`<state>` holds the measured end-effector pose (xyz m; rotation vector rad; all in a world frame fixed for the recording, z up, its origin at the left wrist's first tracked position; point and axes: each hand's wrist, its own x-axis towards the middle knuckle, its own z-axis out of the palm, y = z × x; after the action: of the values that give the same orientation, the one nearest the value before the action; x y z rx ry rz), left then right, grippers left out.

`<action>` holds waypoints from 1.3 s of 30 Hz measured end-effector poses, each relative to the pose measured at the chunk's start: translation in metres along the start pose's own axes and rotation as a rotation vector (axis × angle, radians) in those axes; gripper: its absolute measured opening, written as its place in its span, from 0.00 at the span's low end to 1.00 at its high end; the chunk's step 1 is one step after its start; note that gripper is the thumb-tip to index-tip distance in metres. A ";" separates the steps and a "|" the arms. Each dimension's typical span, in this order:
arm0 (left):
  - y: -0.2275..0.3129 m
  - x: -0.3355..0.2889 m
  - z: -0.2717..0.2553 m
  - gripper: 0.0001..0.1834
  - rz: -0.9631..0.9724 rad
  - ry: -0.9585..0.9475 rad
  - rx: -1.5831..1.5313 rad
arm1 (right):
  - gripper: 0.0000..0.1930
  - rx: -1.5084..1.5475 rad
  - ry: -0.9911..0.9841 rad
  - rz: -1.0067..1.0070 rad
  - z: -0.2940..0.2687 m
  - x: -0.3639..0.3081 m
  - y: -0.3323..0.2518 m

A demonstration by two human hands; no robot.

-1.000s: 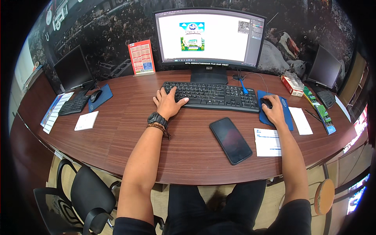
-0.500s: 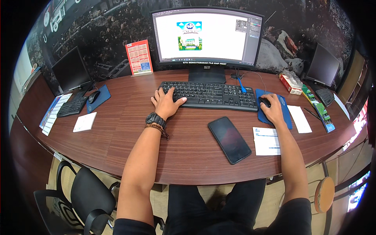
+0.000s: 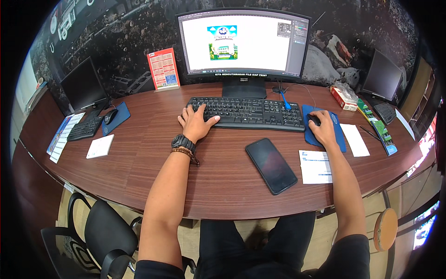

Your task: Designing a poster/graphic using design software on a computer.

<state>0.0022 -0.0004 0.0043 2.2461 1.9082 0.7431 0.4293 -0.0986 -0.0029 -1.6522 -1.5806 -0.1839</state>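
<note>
My left hand (image 3: 197, 123) rests with spread fingers on the left end of a black keyboard (image 3: 251, 113). A black watch and a beaded bracelet circle that wrist. Over a black computer mouse (image 3: 314, 120) on a blue mouse pad (image 3: 338, 135), my right hand (image 3: 324, 130) is curled, hiding most of the mouse. Behind the keyboard stands a curved monitor (image 3: 265, 44), lit with a small colourful picture on a white page. A dark-screened smartphone (image 3: 271, 166) lies on the desk between my forearms.
The brown desk (image 3: 218, 186) also bears a printed sheet (image 3: 316, 167) beside my right forearm, a red desk calendar (image 3: 163, 69), a white notepad (image 3: 100, 146) and a red box (image 3: 344, 98). Dark monitors (image 3: 84, 86) stand at both sides. A black chair (image 3: 109, 228) is at the lower left.
The whole view has shifted very slightly. Both hands stay in place on the keyboard and the mouse, and the picture on the monitor looks much the same.
</note>
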 end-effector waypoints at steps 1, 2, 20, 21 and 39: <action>0.000 0.000 0.000 0.45 0.000 -0.004 0.001 | 0.17 0.000 0.000 0.000 0.000 0.000 0.000; 0.000 0.000 0.000 0.45 0.000 -0.004 0.001 | 0.17 0.000 -0.001 0.007 0.000 0.000 -0.001; 0.002 -0.001 -0.002 0.45 -0.011 -0.023 -0.012 | 0.17 -0.020 0.010 -0.004 0.000 0.000 0.001; 0.002 -0.002 -0.002 0.45 -0.010 -0.019 -0.011 | 0.17 -0.018 0.006 0.006 0.000 0.000 0.000; 0.000 -0.001 -0.001 0.45 -0.002 -0.024 -0.002 | 0.17 -0.028 0.006 -0.005 -0.001 0.000 0.001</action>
<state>0.0022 -0.0013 0.0047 2.2413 1.8973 0.7145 0.4310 -0.0990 -0.0025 -1.6676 -1.5847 -0.2148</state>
